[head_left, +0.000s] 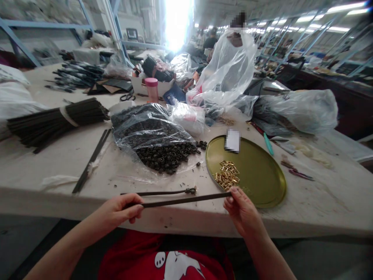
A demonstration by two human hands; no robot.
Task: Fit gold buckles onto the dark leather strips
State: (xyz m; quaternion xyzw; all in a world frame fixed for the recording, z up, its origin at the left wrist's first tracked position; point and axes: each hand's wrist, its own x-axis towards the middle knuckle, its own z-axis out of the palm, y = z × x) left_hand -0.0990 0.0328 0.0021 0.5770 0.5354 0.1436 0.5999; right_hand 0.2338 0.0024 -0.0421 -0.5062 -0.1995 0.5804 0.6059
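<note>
A dark flat strap (186, 200) stretches level between my two hands above the table's front edge. My left hand (126, 208) is closed round its left end, thumb on top. At the other end, my right hand (240, 210) pinches the strap between thumb and fingers, close to the rim of a round gold tray (262, 175). Several gold buckles (227, 175) lie heaped in that tray. Just behind the held strap rests another strap (160, 192), with a loop and a metal buckle at its right end.
A clear plastic bag (140, 120) spills small dark loops (166, 157). To the left lie a tied bundle of straps (58, 116) and loose strips (91, 161). A pink-lidded jar (151, 91), a turquoise-handled tool (268, 144) and small scissors (301, 174) are farther off.
</note>
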